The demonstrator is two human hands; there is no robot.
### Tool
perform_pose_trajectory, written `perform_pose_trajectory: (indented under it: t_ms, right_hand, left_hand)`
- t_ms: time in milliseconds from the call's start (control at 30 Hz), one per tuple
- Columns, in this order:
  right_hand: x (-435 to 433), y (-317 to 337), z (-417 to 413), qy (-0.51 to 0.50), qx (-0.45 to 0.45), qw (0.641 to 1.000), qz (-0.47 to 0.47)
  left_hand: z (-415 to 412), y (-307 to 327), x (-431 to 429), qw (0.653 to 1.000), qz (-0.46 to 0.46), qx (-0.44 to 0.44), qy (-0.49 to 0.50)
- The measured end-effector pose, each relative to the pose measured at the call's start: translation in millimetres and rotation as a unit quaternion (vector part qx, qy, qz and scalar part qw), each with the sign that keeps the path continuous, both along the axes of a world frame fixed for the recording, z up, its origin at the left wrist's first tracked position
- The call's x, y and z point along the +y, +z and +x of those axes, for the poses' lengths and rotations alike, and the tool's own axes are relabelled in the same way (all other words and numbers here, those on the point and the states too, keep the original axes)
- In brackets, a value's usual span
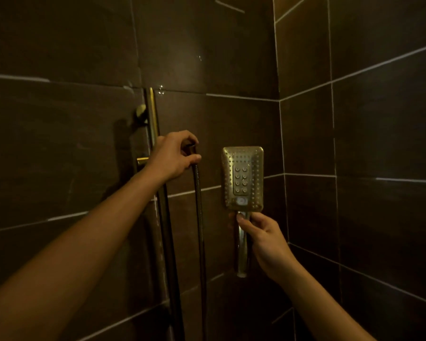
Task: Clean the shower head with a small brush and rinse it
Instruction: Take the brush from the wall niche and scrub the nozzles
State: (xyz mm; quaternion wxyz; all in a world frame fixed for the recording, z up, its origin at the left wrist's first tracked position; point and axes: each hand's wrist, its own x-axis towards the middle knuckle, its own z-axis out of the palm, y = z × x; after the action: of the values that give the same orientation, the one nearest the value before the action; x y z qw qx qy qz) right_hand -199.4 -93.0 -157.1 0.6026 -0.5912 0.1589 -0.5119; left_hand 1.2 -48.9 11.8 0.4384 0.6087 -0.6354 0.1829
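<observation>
Right hand [263, 244] clamped on shower head [243, 178] handle; left hand [175, 156] pinching hose [199, 205] end. No brush visible; scrubbing and rinsing apparently remain.

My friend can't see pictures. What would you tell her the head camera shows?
A right hand holds a gold, rectangular shower head by its handle, nozzles facing the camera. The left hand pinches the loose top end of the dark hose, beside a gold rail on brown tiled walls.

No readable text, label, brand or number shows anywhere.
</observation>
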Motion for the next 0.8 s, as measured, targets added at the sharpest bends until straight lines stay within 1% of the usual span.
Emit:
perform_pose_trajectory:
  t_ms: [67,167,333,533,600,733,800]
  right_hand:
    - [-0.1,3.0,0.5,0.007,-0.006,1.0,-0.001]
    - [-1.7,3.8,2.2,0.002,-0.018,1.0,0.016]
    - [-1.9,2.7,5.2,-0.005,-0.019,0.999,0.028]
    - [1.2,6.4,4.0,0.014,-0.014,0.999,0.03]
    - [1.6,5.3,5.1,0.007,-0.011,0.999,0.031]
    - [-3.1,-0.5,6.2,-0.021,-0.014,0.999,0.039]
    - [-7.6,-3.3,5.1,-0.026,-0.015,0.999,0.042]
  left_hand:
    - [8.0,14.3,1.3,0.999,-0.026,-0.01,0.021]
    - [19.2,24.7,1.8,0.998,-0.03,-0.015,0.053]
    - [28.6,28.8,0.7,0.998,-0.02,0.01,0.052]
    - [16.7,39.1,-6.7,0.998,-0.043,0.034,0.042]
    - [13.8,35.4,-12.8,0.998,-0.037,0.026,0.048]
    - [16.4,22.6,-18.1,0.997,-0.019,-0.018,0.074]
    - [17.6,20.0,-18.0,0.996,-0.011,-0.018,0.085]
